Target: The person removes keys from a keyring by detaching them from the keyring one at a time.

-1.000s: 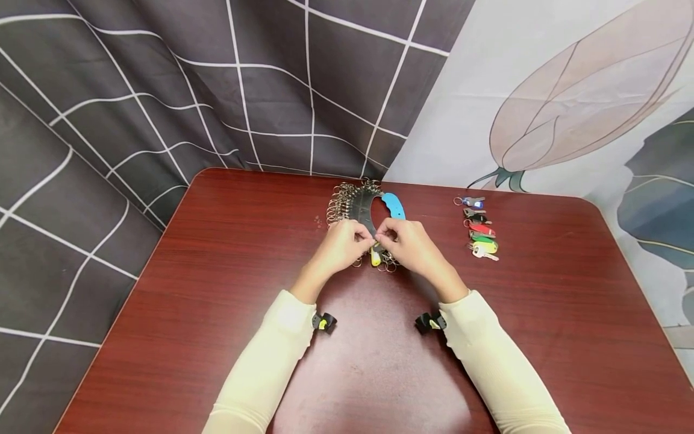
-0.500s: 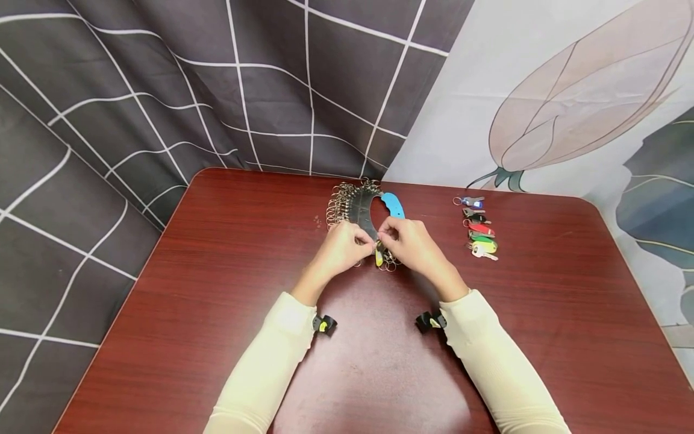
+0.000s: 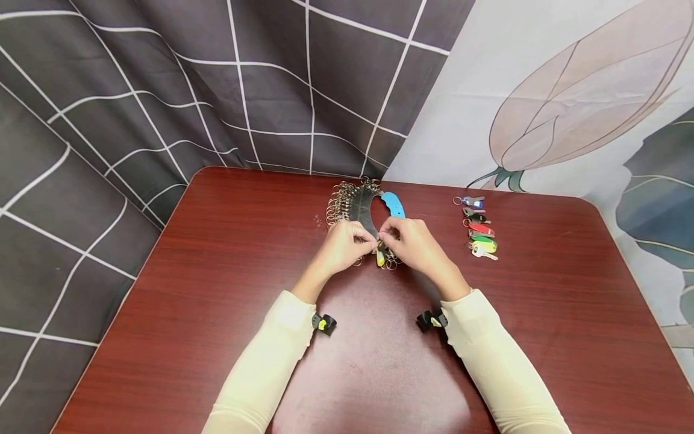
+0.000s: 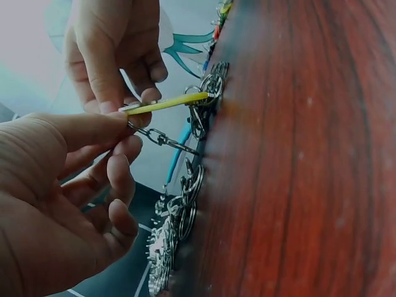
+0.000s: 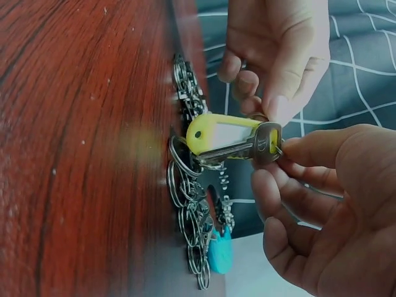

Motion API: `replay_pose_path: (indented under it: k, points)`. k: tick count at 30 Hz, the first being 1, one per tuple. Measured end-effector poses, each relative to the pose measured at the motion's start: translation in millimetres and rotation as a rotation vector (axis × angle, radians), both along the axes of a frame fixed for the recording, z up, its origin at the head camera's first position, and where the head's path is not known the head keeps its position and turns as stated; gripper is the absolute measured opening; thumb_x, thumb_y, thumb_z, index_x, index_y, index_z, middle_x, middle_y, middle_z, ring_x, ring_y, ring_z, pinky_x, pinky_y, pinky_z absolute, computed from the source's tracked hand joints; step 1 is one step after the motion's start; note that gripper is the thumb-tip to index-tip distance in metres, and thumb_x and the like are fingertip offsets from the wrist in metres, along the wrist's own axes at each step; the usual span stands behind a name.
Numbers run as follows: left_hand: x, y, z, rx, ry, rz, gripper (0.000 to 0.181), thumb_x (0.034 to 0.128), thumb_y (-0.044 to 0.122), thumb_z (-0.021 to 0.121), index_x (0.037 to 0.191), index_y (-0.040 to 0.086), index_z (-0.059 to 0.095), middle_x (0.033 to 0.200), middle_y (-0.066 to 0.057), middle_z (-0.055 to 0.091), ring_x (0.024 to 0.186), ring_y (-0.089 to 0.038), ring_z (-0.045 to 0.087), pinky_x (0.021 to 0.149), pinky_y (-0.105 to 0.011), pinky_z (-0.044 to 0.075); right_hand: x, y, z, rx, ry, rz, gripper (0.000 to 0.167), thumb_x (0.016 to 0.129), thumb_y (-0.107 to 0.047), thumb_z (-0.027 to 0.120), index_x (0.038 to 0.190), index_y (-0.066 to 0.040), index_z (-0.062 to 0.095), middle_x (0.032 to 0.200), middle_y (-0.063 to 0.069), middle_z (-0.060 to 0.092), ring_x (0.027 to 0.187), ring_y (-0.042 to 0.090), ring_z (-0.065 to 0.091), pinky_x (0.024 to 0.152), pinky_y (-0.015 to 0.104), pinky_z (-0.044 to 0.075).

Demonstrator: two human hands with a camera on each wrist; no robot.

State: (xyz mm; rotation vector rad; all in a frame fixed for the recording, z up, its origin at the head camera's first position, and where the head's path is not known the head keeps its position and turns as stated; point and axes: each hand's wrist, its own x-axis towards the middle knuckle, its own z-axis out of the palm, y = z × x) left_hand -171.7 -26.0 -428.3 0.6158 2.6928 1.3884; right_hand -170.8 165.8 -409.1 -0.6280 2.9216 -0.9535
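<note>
A black curved key holder (image 3: 359, 208) with a blue handle (image 3: 394, 205) lies on the table, metal rings and swivel clasps along its outer edge. Above its near end, my left hand (image 3: 344, 246) pinches a metal ring at the end of a swivel clasp (image 4: 161, 139) between thumb and index finger. Close against it, my right hand (image 3: 409, 241) pinches the small ring of a yellow key tag (image 5: 223, 133). A metal key (image 5: 266, 143) hangs on that ring beside the tag. Fingertips hide how the two rings meet.
To the right lies a column of keys with tags: blue (image 3: 473, 202), black (image 3: 476, 217), red (image 3: 482, 229), and a green and yellow pair (image 3: 485, 244). Behind the wooden table (image 3: 228, 241) hangs a gridded dark curtain (image 3: 271, 90).
The yellow tag has shifted slightly right and turned at the fingertips. Both hands keep their pinch with only small finger movements.
</note>
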Motion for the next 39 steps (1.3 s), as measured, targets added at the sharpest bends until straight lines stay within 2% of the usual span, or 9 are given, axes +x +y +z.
replay_pose_path:
  k: [6,14,20,24,28,35,37,39]
  points:
    - [2.1,-0.2,4.5,-0.064,0.019,-0.032,0.009,0.088,0.012,0.075,0.086,0.012,0.084,0.087,0.0,0.078,0.077,-0.012,0.067,0.082,-0.029,0.052,0.1,-1.1,-1.4,0.012,0.005,-0.003,0.011,0.099,-0.013,0.066,0.091,-0.008,0.072,0.078,0.003,0.07,0.069,0.015,0.059,0.067,0.032,0.049]
    - [4.7,3.9,4.0,-0.02,-0.077,0.059,0.011,0.0841,0.01,0.07,0.079,0.013,0.08,0.072,0.003,0.072,0.064,-0.004,0.06,0.069,-0.023,0.051,0.5,-3.2,-2.4,-0.016,0.022,0.037,0.009,0.098,-0.011,0.068,0.091,-0.008,0.072,0.079,0.003,0.071,0.069,0.015,0.06,0.067,0.031,0.05]
    - [4.7,5.5,2.4,0.013,-0.086,0.106,0.009,0.0818,0.01,0.073,0.079,0.013,0.081,0.075,0.002,0.075,0.067,-0.006,0.063,0.071,-0.023,0.052,0.0,-2.0,-2.5,-0.026,0.01,0.037,0.009,0.098,-0.012,0.068,0.091,-0.008,0.072,0.079,0.003,0.072,0.07,0.015,0.061,0.068,0.031,0.051]
    - [4.5,5.3,1.8,0.027,-0.068,0.108,0.008,0.0809,0.01,0.075,0.078,0.014,0.081,0.077,0.002,0.075,0.068,-0.007,0.063,0.071,-0.023,0.052,-0.4,-0.5,-2.3,-0.034,-0.009,0.026,0.01,0.099,-0.014,0.067,0.092,-0.009,0.072,0.081,0.003,0.072,0.071,0.014,0.061,0.068,0.031,0.051]
    - [3.8,3.6,1.8,0.014,-0.024,0.064,0.007,0.0794,0.008,0.076,0.076,0.013,0.079,0.076,0.002,0.073,0.068,-0.006,0.061,0.069,-0.02,0.051,-0.9,0.0,-2.0,-0.033,-0.035,0.01,0.01,0.099,-0.014,0.067,0.092,-0.009,0.072,0.08,0.003,0.072,0.069,0.014,0.059,0.068,0.031,0.049]
    - [1.6,-1.1,4.3,-0.094,0.138,-0.125,0.011,0.0786,0.001,0.073,0.076,0.01,0.079,0.075,0.001,0.07,0.067,-0.008,0.063,0.068,-0.018,0.051,-3.1,0.7,-3.7,-0.031,-0.074,0.006,0.012,0.099,-0.015,0.065,0.092,-0.009,0.072,0.081,0.002,0.072,0.072,0.013,0.062,0.069,0.03,0.05]
    - [1.2,-1.3,4.6,-0.116,0.143,-0.138,0.01,0.0795,0.003,0.073,0.078,0.011,0.079,0.077,0.002,0.07,0.069,-0.008,0.064,0.07,-0.02,0.052,-3.0,0.5,-3.8,-0.033,-0.084,0.0,0.012,0.099,-0.015,0.065,0.091,-0.009,0.072,0.082,0.002,0.073,0.073,0.014,0.062,0.07,0.03,0.051]
    - [1.0,-0.6,4.5,-0.129,0.119,-0.133,0.008,0.0816,0.006,0.074,0.079,0.012,0.079,0.078,0.002,0.071,0.071,-0.008,0.064,0.075,-0.021,0.051,-2.8,0.1,-3.7,-0.036,-0.092,-0.004,0.012,0.098,-0.015,0.065,0.091,-0.009,0.072,0.082,0.003,0.073,0.074,0.014,0.063,0.07,0.03,0.051]
